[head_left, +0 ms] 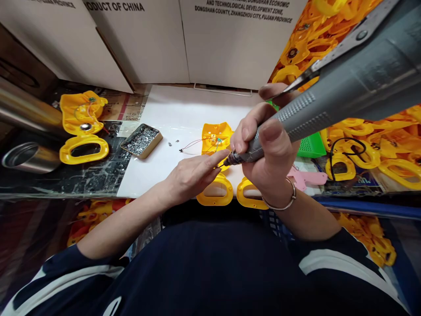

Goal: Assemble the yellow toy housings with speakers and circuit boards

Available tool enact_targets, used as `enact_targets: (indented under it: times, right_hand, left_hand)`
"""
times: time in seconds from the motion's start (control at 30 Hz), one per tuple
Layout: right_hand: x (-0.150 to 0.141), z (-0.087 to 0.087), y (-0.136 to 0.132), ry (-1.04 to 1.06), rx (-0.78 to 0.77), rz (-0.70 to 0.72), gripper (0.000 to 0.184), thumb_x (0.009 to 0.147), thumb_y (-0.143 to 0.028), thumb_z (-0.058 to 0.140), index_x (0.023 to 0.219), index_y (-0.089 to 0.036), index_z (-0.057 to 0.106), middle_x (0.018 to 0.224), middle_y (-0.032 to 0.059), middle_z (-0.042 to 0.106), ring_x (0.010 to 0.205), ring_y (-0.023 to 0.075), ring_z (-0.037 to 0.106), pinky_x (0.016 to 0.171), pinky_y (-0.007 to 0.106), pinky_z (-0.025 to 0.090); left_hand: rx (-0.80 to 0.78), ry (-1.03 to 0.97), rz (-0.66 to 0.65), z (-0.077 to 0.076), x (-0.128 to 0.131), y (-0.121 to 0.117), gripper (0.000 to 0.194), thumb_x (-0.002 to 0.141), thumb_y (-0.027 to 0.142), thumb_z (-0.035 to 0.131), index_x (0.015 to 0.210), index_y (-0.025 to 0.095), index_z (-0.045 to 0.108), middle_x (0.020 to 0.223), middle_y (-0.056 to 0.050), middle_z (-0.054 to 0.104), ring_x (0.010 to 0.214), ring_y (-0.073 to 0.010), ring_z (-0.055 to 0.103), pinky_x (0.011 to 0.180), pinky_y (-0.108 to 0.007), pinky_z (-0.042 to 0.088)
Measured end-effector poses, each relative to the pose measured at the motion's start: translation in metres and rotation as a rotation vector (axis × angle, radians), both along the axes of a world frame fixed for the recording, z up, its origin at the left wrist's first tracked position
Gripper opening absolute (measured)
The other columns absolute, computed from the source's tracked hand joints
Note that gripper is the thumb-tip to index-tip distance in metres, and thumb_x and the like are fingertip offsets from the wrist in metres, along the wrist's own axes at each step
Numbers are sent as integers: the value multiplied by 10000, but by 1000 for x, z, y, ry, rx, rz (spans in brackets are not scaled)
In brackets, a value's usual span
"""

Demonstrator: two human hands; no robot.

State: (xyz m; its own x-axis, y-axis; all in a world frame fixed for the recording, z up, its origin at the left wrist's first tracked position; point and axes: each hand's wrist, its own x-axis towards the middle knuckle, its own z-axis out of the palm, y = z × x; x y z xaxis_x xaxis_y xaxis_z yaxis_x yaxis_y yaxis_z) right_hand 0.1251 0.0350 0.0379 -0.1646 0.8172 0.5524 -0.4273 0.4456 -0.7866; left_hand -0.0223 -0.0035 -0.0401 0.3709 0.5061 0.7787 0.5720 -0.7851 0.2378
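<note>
My right hand [266,153] is wrapped round a grey electric screwdriver [315,101], which slants down to the left. The tip of its dark bit is beside the fingertips of my left hand [194,173]. That hand lies with its fingers stretched out over a yellow plastic shell [215,134], partly covering it. Thin red and black wires and a small green board show inside the shell. Below, a yellow handle loop [215,193] sticks out toward me, and a second yellow handle loop [251,195] sits to its right, under my right hand. What my left fingertips touch is hidden.
A box of small screws [142,140] stands left on the white sheet [164,175], with loose screws nearby. Further left are a wired yellow shell [82,112] and a metal cup [31,157]. Right are a green basket [312,147], a pink tool [307,177] and piled yellow shells [394,140].
</note>
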Motion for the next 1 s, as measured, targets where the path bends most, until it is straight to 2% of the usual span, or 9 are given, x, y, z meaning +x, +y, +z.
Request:
enact_targets:
  times: [0.17, 0.3, 0.37, 0.43, 0.53, 0.67, 0.83, 1.0]
  right_hand:
    - [1, -3, 0, -73, -15, -68, 465, 736, -602, 724, 1054, -322, 532, 635, -73, 518, 473, 119, 509, 448, 269, 427]
    - [3, -7, 5, -169, -17, -140, 546, 736, -707, 664, 1111, -333, 532, 653, -59, 499, 509, 130, 533, 493, 285, 447]
    - [3, -8, 7, -117, 15, -138, 491, 760, -661, 672, 1104, -335, 544, 649, -66, 477, 493, 118, 515, 481, 274, 432]
    - [2, -7, 9, -9, 54, -108, 353, 790, -551, 696, 1031, -320, 582, 645, -70, 460, 461, 95, 474, 444, 254, 398]
    - [0, -4, 9, 85, 58, -79, 240, 794, -455, 721, 943, -307, 604, 642, -71, 439, 432, 82, 431, 406, 248, 367]
    - [-1, -1, 6, 100, -14, -77, 286, 750, -477, 765, 930, -323, 604, 612, -83, 412, 407, 88, 378, 398, 265, 357]
    - [-1, 0, 3, 135, -61, -64, 319, 700, -453, 806, 939, -334, 632, 626, -85, 430, 402, 83, 337, 387, 271, 330]
    - [-1, -1, 3, 129, -27, -29, 280, 743, -423, 782, 958, -324, 634, 635, -77, 444, 429, 92, 395, 408, 272, 332]
  left_hand:
    - [-24, -13, -10, 0, 1, 1, 468, 950, 144, 534, 1411, 168, 455, 917, -28, 749, 738, -107, 709, 729, -204, 590]
    - [-105, -92, -49, -1, -2, 0, 538, 930, 132, 581, 1445, 171, 429, 855, -9, 724, 666, -80, 669, 700, -172, 570]
    - [-162, -139, -67, -3, -5, 0, 584, 918, 111, 589, 1467, 186, 405, 835, 4, 707, 659, -75, 651, 681, -166, 561]
    - [-215, -179, -79, -6, -7, 1, 577, 911, 100, 589, 1458, 186, 426, 842, -6, 702, 674, -79, 645, 674, -174, 558]
    - [-300, -239, -120, -11, -7, 4, 423, 914, 118, 596, 1334, 155, 566, 844, -38, 694, 690, -89, 635, 642, -181, 545]
    - [-358, -283, -157, -14, -3, 7, 197, 917, 161, 617, 1097, 146, 694, 860, -65, 698, 695, -96, 630, 613, -185, 521]
    - [-355, -322, -144, -14, 3, 6, 87, 899, 189, 650, 940, 151, 716, 845, -59, 714, 700, -102, 642, 614, -191, 520]
    - [-512, -416, -144, -10, 5, 2, 99, 897, 227, 653, 870, 149, 708, 793, -55, 709, 642, -103, 640, 556, -192, 525]
